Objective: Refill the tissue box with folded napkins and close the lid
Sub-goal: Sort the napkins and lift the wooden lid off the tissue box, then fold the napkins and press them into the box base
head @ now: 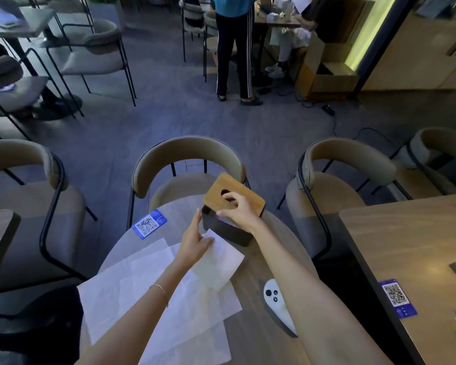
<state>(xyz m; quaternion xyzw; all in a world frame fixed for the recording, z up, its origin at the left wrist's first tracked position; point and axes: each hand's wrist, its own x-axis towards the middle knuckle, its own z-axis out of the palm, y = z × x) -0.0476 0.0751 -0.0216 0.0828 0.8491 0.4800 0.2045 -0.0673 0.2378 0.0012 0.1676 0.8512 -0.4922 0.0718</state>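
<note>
A dark tissue box (231,234) stands at the far side of a round table (263,262). Its wooden lid (223,187), with a round hole, is tilted up at the far end. My right hand (238,209) grips the lid's near edge, a finger at the hole. A bit of white napkin shows inside the box under that hand. My left hand (196,239) rests on a folded napkin (219,262), fingertips by the box's left wall. Several unfolded napkins (142,283) lie spread underneath.
A white controller (275,302) lies on the table by my right forearm. A blue QR card (149,223) sits at the table's far left edge. Chairs ring the table, another table (416,259) stands on the right, and a person stands in the background.
</note>
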